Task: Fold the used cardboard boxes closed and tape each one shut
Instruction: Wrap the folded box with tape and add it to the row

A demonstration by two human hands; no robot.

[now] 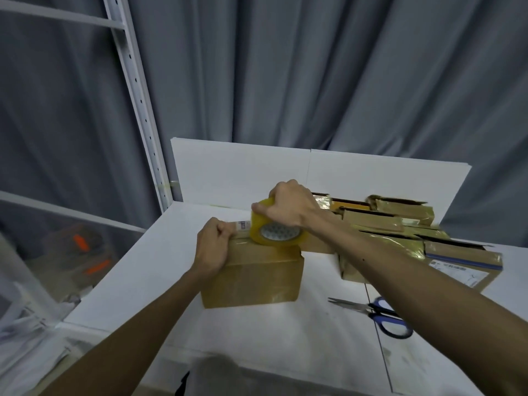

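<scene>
I see my right hand gripping a glossy yellowish tape roll, its fingers curled around the rim, standing on top of a matte brown cardboard box. My left hand is fisted at the box's left top edge. The box sits lengthwise left-to-right on the white counter; its label print is too blurred to read.

No readable text, shipping label on box (print blurred)
</scene>
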